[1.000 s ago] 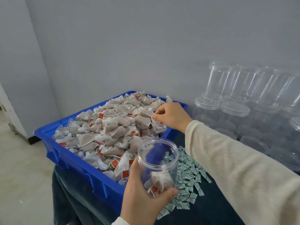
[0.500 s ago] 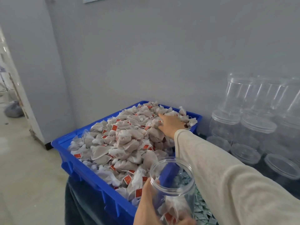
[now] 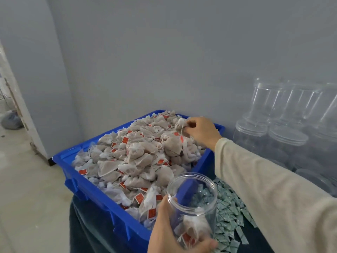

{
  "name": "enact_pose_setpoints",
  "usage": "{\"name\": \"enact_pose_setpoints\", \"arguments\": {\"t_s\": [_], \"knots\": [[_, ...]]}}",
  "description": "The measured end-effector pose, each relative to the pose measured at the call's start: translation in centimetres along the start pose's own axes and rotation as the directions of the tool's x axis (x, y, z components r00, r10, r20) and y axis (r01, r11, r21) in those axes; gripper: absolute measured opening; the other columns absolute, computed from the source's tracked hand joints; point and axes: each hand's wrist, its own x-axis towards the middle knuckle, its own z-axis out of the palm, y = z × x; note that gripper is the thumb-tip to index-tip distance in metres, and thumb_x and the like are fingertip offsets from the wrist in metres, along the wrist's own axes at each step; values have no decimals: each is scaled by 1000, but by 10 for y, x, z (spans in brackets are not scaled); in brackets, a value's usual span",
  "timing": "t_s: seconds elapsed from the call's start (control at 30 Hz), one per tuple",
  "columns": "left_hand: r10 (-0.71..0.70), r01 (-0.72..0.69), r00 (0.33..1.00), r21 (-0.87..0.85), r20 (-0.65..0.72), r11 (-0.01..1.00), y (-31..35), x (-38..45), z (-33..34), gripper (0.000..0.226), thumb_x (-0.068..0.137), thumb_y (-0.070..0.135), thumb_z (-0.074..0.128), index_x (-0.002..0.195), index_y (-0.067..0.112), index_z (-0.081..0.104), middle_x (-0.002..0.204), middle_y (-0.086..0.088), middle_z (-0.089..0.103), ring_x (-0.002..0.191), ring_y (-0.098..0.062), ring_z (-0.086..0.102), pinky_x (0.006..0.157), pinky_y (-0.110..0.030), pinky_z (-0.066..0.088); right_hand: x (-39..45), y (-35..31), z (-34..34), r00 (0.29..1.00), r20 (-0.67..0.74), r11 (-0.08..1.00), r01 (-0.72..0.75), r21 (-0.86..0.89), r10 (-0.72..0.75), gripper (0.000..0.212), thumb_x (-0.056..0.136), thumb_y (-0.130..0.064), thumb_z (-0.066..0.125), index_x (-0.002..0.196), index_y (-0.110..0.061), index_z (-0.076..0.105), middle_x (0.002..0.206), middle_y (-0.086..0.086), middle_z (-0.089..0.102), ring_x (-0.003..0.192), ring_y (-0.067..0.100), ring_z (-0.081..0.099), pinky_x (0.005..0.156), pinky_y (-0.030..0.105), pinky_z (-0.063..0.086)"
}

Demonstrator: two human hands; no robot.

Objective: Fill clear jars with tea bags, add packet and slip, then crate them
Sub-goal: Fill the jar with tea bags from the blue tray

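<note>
Since a moment ago, right hand has curled its fingers onto a tea bag at the blue crate's far corner. Left hand grips the open jar, which sits nearer the body, mouth up, below that tea bag.

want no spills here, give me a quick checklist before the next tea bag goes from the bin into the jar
1. Left hand holds the jar firmly: ok.
2. Jar mouth open, no lid: ok.
3. Jar has room, only a few bags at the bottom: ok.
4. Right hand pinches a tea bag at the far end of the blue bin: ok.
5. Only one bag in that grip: cannot tell.
6. String free of neighbouring bags: cannot tell.
</note>
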Motion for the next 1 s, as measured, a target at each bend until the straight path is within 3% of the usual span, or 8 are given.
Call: {"name": "enact_pose_setpoints", "arguments": {"t_s": [0.03, 0.1, 0.2, 0.4, 0.53, 0.63, 0.83, 1.0], "knots": [[47, -44, 998, 71, -38, 997, -9, -14, -45, 96, 43, 20, 97, 120, 36, 43, 97, 31, 65, 88, 16, 59, 68, 6, 38, -5, -4, -11, 1000, -8, 998, -10, 62, 10, 12, 92, -19, 62, 92, -14, 72, 78, -2, 68, 70, 13, 61, 65, 17, 45], [36, -57, 992, -182, -119, 982, 13, -23, -43, 93, 39, 41, 96, 114, 45, 41, 104, 50, 52, 94, 23, 55, 70, 4, 41, -15, -12, -32, 1000, -10, 987, -25, 157, 27, 10, 92, -17, 64, 93, -13, 73, 77, 1, 69, 68, 18, 62, 63, 19, 51], [72, -88, 984, -100, -162, 991, 14, -24, -39, 91, 38, 39, 94, 109, 48, 39, 102, 61, 41, 94, 32, 46, 67, 7, 37, -38, -25, -60, 999, 13, 960, -41, 276, 39, 7, 89, -19, 68, 91, -18, 75, 88, 8, 73, 85, 31, 65, 74, 31, 56], [154, -176, 975, -126, -163, 976, 7, -23, -36, 89, 41, 27, 94, 112, 44, 43, 107, 49, 52, 92, 23, 55, 66, 3, 42, -100, -44, -81, 969, 245, 853, -114, 509, -17, 18, 83, -14, 72, 76, -30, 75, 88, 2, 75, 87, 26, 71, 84, 35, 58], [190, -205, 969, -86, -158, 975, 2, -20, -34, 92, 42, 21, 95, 115, 42, 43, 110, 43, 56, 96, 18, 58, 69, 3, 42, -134, -45, -77, 948, 311, 926, -53, 375, -72, 14, 81, -15, 75, 81, -28, 73, 81, -8, 74, 73, 4, 68, 71, 16, 54], [214, -224, 954, -22, -209, 974, 5, -17, -32, 90, 36, 41, 88, 113, 44, 40, 110, 52, 47, 98, 27, 49, 68, 8, 36, -144, -43, -73, 951, 300, 971, -3, 239, -71, 8, 79, -25, 78, 85, -27, 73, 78, -16, 71, 68, -5, 62, 63, 8, 46], [141, -132, 958, 54, -250, 990, -4, -13, -31, 102, 30, 71, 82, 117, 56, 31, 110, 39, 53, 105, 28, 42, 73, 6, 36, -150, -44, -70, 957, 279, 993, 42, 114, -73, 11, 77, -30, 80, 86, -26, 73, 72, -18, 69, 68, -7, 62, 62, 6, 45], [127, -118, 965, 53, -231, 992, -4, -14, -31, 99, 33, 68, 83, 116, 58, 31, 114, 38, 52, 109, 15, 50, 81, -6, 40, -151, -44, -69, 954, 286, 996, 81, 37, -88, 9, 79, -31, 78, 86, -27, 73, 69, -18, 66, 73, -7, 62, 65, 5, 47]]}}
